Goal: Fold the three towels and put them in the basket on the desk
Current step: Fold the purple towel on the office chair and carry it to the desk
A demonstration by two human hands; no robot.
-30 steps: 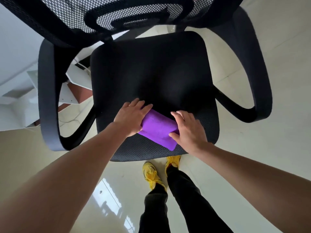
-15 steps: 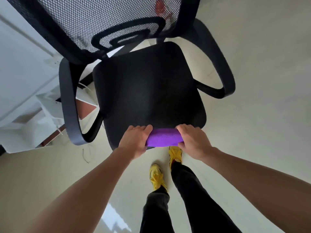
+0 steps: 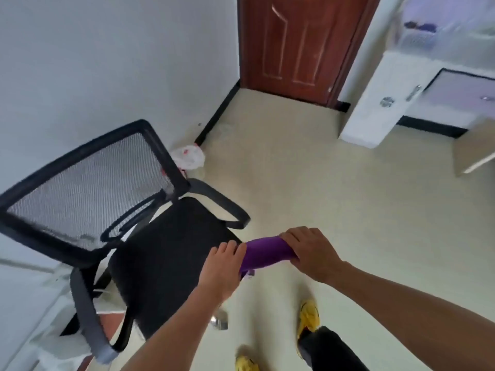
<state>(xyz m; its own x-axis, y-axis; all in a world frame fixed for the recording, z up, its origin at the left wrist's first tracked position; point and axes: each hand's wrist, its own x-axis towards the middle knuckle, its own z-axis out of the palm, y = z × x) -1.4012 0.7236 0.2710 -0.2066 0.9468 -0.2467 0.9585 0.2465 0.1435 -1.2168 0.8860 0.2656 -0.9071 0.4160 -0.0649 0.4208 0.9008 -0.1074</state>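
Note:
A folded purple towel (image 3: 265, 253) hangs in the air between my two hands, just right of the chair seat. My left hand (image 3: 223, 269) grips its left end, fingers curled over the top. My right hand (image 3: 310, 251) grips its right end. A small white tag shows under the towel by my left hand. A white desk (image 3: 375, 103) stands at the far right; on top of it sits a pale basket (image 3: 417, 40) with something dark purple in it, blurred.
A black mesh office chair (image 3: 166, 250) stands at the left, close to my left arm. A brown door (image 3: 297, 44) is straight ahead. A crumpled white bag (image 3: 188, 158) lies by the wall. Pale floor (image 3: 348, 210) stretches toward the desk. My yellow shoes (image 3: 309, 315) are below.
Both hands lifted the purple towel off the chair seat and carried it right. My view swung up and right, so the door and desk now show.

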